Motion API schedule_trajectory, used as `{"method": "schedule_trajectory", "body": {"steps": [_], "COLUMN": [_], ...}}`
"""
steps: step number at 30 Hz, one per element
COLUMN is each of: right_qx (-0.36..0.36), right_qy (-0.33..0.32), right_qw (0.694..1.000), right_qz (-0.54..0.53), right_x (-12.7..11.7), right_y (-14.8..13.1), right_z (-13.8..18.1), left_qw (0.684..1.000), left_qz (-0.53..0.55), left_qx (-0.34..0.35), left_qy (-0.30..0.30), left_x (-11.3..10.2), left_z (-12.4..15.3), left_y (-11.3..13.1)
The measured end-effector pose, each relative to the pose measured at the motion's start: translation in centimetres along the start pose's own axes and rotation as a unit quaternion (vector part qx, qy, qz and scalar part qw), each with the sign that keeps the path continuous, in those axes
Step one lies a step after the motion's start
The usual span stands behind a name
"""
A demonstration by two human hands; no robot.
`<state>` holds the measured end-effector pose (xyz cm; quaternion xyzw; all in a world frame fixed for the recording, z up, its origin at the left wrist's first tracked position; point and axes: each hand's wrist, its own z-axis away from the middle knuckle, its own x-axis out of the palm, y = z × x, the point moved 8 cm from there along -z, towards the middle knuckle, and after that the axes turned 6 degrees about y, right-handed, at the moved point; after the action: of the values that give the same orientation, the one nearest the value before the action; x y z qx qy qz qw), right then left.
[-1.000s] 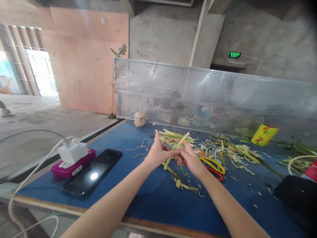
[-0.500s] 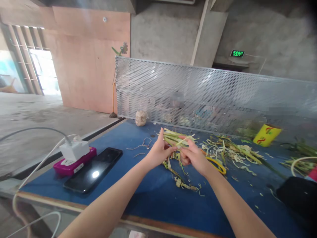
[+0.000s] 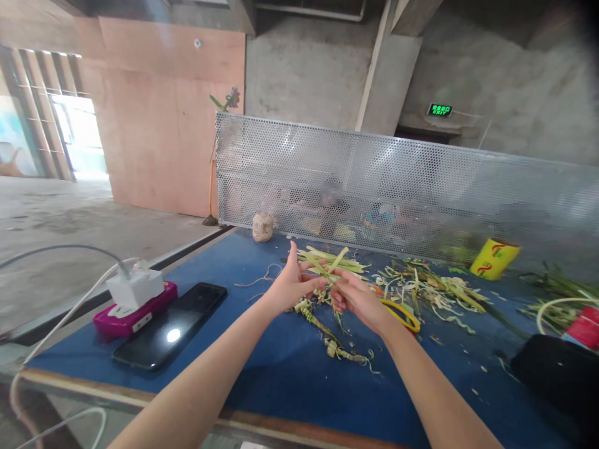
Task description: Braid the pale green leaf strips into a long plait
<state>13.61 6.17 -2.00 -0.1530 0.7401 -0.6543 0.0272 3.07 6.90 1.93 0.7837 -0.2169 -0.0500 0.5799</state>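
Observation:
My left hand (image 3: pixel 291 285) and my right hand (image 3: pixel 353 296) meet over the blue table (image 3: pixel 290 380), both pinching a pale green leaf strip (image 3: pixel 337 260) that sticks up and away between them. The left thumb and fingers press on the strip while its index finger points upward. A braided length of the same leaf (image 3: pixel 327 333) trails down from my hands onto the table toward me. A pile of loose leaf strips (image 3: pixel 327 259) lies just beyond my hands.
A black phone (image 3: pixel 171 324) and a pink box with a white charger (image 3: pixel 133 299) lie at the left. Yellow and red scissors (image 3: pixel 402 315), leaf scraps (image 3: pixel 435 290), a yellow cup (image 3: pixel 493 259) and a black bag (image 3: pixel 552 374) sit right. A perforated metal screen (image 3: pixel 402 187) backs the table.
My hands stay together on the strip; its free end has swung up and back, and the braid has shifted slightly on the table. The view has wobbled a little.

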Motion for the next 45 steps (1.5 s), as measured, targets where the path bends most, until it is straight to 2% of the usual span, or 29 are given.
{"method": "schedule_trajectory", "body": {"steps": [2,7,10,16,20,24,28,31,36,40,45], "right_qx": [0.004,0.059,0.050,-0.011,0.007,-0.039,-0.080,-0.092,-0.094,-0.122,-0.125], "right_qy": [-0.030,-0.151,-0.163,-0.119,-0.119,-0.053,0.004,0.042,0.040,0.074,0.103], "right_qw": [0.999,0.986,0.985,0.992,0.991,0.985,0.977,0.974,0.974,0.970,0.978], "right_qz": [0.015,0.039,0.018,-0.032,0.069,0.159,0.197,0.204,0.202,0.195,0.128], "right_x": [0.3,2.1,2.3,1.3,1.3,0.6,-0.3,-1.1,-0.9,-1.0,-1.5], "right_y": [0.0,0.3,0.1,-0.5,0.5,0.3,-0.5,-0.9,-1.0,-1.5,-1.1], "right_z": [0.3,1.8,1.9,1.3,1.1,0.4,0.1,0.1,0.2,0.4,0.1], "left_qw": [1.000,0.998,0.997,0.999,0.999,0.999,0.998,0.998,0.998,0.996,0.996], "left_qz": [0.012,-0.009,-0.011,0.000,-0.018,-0.048,-0.054,-0.041,-0.059,-0.087,-0.081], "left_qx": [-0.004,-0.016,-0.010,0.009,-0.008,0.003,0.030,0.034,0.009,0.001,-0.012], "left_qy": [-0.019,-0.059,-0.077,-0.043,-0.035,0.004,0.032,0.021,0.003,-0.028,-0.047], "left_x": [0.2,0.7,1.0,0.1,0.1,-0.3,-1.0,-1.0,-1.0,-0.3,0.4], "left_z": [0.1,0.5,0.8,0.5,0.6,0.4,0.0,-0.2,-0.2,0.0,0.2], "left_y": [0.0,-0.2,0.1,0.4,-0.3,-0.5,-0.7,-1.1,-1.6,-1.3,-1.9]}}
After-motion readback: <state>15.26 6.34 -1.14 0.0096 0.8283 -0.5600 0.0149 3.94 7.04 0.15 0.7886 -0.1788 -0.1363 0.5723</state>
